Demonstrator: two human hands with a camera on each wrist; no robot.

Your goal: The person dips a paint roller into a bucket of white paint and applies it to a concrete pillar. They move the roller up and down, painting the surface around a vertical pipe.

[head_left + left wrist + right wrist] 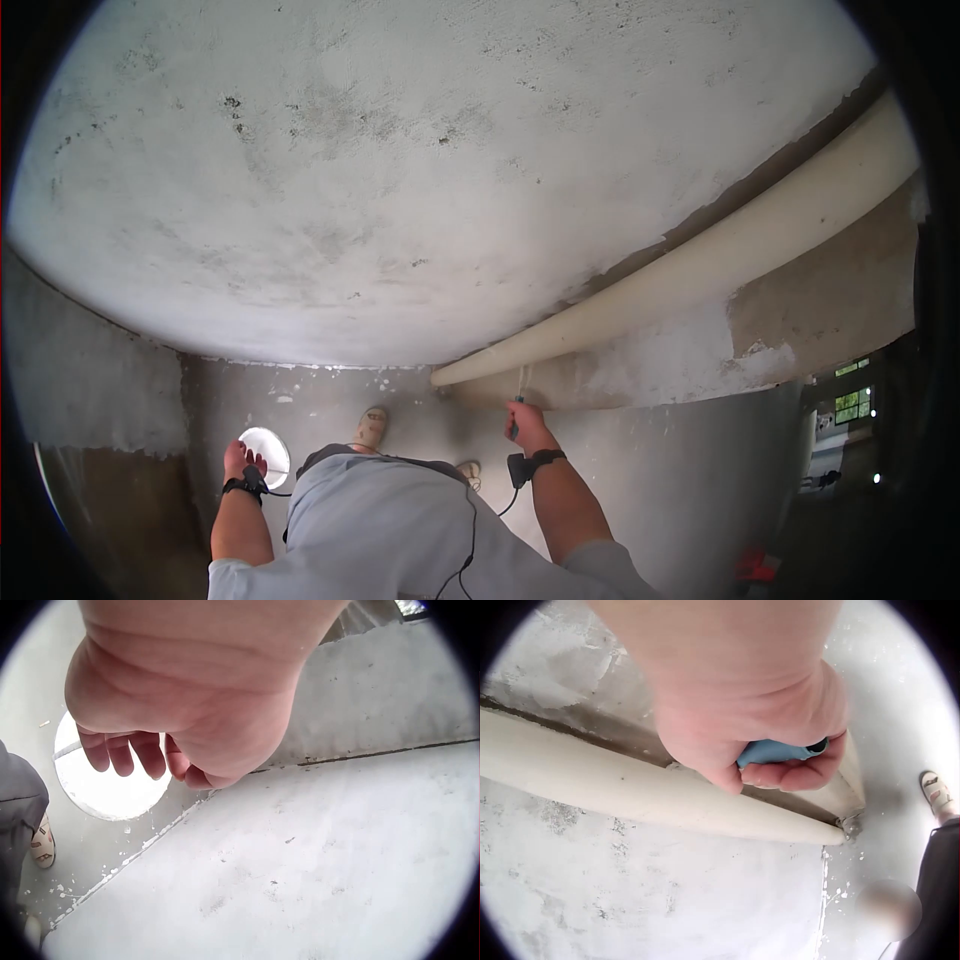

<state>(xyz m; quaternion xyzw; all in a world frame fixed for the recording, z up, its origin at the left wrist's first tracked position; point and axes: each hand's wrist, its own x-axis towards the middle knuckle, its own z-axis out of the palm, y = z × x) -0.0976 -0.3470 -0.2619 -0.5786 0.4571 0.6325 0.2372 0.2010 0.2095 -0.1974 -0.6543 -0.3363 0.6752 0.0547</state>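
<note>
My right hand [530, 428] grips the blue handle [780, 752] of a tool, fingers curled round it, beside the wall behind a long cream pipe [640, 300]. In the head view a thin pale part of the tool [522, 380] points toward the wall; its working end is hidden in the right wrist view. My left hand [180, 712] hangs with loosely bent fingers and holds nothing. Below it on the floor stands a round container with white contents [112, 784], seen also past the left hand in the head view.
A large patchy white wall [400, 200] fills the front, with dark rough spots. White splatters lie on the grey floor [320, 400] along its foot. The person's shoes [372, 427] stand close to the wall. Cables run over the shirt, and a red object [758, 566] lies at the lower right.
</note>
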